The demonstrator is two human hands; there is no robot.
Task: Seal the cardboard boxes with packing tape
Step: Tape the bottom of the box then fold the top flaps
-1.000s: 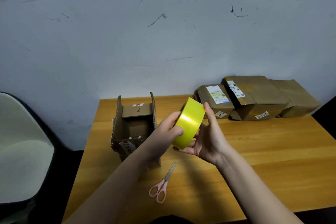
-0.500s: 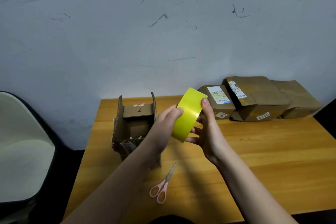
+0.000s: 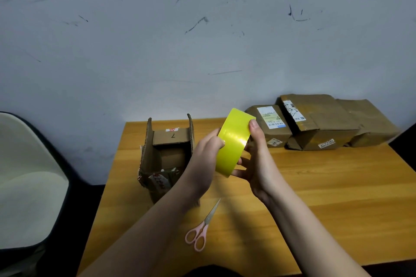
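Observation:
A roll of yellow packing tape (image 3: 233, 141) is held up above the table, edge toward me. My left hand (image 3: 206, 155) grips its left side, with the thumb pressing on the outer face. My right hand (image 3: 256, 159) holds the right side, the thumb on top and the fingers under the roll. An open cardboard box (image 3: 167, 155) stands behind my left forearm with its side flaps upright. Three taped brown boxes (image 3: 315, 119) lie in a row at the back right by the wall.
Pink-handled scissors (image 3: 201, 229) lie on the wooden table (image 3: 326, 198) between my forearms. A white chair (image 3: 24, 177) stands to the left of the table. The grey wall runs close behind the boxes.
The roll has risen a little and turned in my hands. My left thumb has shifted along the roll's outer face.

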